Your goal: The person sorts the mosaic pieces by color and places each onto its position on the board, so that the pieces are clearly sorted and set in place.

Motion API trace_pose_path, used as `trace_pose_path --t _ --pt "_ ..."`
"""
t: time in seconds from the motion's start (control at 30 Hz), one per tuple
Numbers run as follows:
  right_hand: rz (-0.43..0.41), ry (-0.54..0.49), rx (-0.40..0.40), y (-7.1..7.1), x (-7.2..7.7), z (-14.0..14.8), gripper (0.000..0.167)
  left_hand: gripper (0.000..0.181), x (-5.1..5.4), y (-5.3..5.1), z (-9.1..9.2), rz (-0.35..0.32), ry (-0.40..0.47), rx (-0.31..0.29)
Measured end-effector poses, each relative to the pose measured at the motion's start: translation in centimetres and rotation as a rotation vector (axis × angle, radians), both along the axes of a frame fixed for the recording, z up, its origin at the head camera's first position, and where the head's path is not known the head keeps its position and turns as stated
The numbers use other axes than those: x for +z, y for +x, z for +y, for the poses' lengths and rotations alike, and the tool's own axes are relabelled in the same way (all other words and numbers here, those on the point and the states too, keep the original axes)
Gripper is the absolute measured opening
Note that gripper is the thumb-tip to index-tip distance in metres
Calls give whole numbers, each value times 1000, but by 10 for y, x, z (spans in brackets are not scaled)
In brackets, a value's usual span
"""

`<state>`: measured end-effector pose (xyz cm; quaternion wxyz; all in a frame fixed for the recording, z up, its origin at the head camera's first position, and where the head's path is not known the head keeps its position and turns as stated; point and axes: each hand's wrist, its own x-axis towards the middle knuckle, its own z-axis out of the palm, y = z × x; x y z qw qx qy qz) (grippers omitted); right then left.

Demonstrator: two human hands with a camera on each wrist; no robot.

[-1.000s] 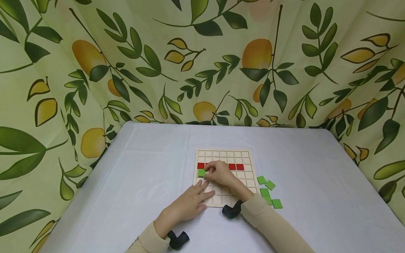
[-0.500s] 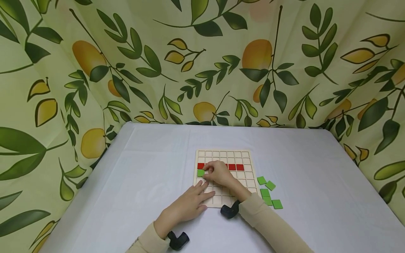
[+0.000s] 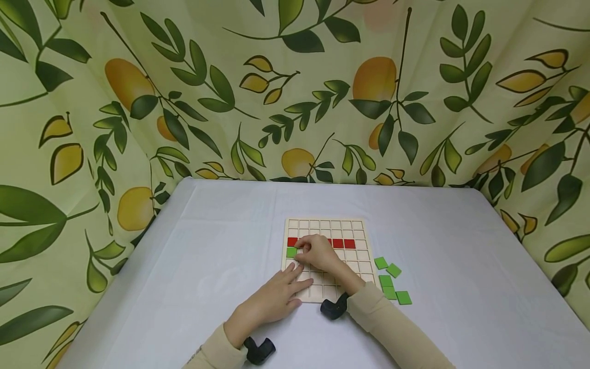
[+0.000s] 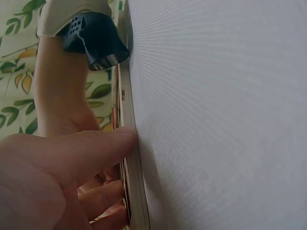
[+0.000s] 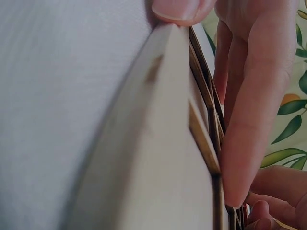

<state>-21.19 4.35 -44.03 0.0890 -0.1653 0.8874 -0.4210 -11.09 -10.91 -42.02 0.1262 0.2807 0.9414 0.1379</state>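
Two hands work at a pale gridded board (image 3: 324, 226) on a white-covered table (image 3: 221, 230). The left hand (image 3: 276, 289) is open, palm down, fingers spread across the board's lower left corner; in the left wrist view its thumb touches the board's edge. The right hand (image 3: 320, 252) reaches across from the lower right, wrist bent over the grid and fingers curled, thumb and index finger pinching the right end of a green tile (image 3: 291, 252). That tile lies at the grid's left end, just below a row of red tiles (image 3: 350, 244) partly hidden by the hand. Five loose green tiles (image 3: 403, 298) lie to the board's right. Beige sleeves (image 3: 392, 323) cover both forearms, and a black device (image 3: 259, 351) sits at each wrist.
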Motion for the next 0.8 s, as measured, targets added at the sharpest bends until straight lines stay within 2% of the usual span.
trace_pose_path --t 0.5,0.8 --pt "0 -61 15 3 1 8 18 47 -1 -1 0 20 4 -10" --pt "-16 -76 -7 6 0 20 14 46 -1 0 0 9 9 4"
